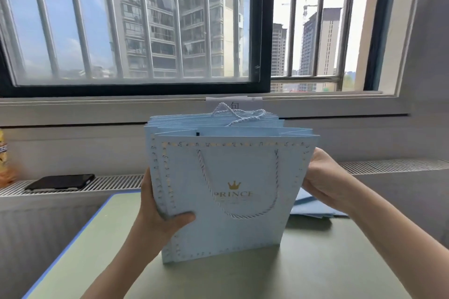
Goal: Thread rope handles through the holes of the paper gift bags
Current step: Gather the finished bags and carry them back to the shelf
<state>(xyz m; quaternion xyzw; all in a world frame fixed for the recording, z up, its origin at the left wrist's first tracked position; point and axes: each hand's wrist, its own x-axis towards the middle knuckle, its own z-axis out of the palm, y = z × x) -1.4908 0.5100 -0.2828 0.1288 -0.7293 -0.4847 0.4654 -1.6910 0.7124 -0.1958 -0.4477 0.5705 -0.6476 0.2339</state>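
Hands clamp a stack of pale blue gift bags [228, 192] upright on the green table [315, 262], left hand [160, 211] curled round its left edge, right hand [320, 177] gripping its right, rope handle [239, 187] hanging down the near face.

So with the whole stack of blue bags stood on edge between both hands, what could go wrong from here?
1. The stack of bags is only pinched at its sides by the left hand and right hand; inner bags could slide out or fan apart.
2. The front rope handle hangs loose and might snag.
3. Loose blue sheets behind could get knocked off the table.
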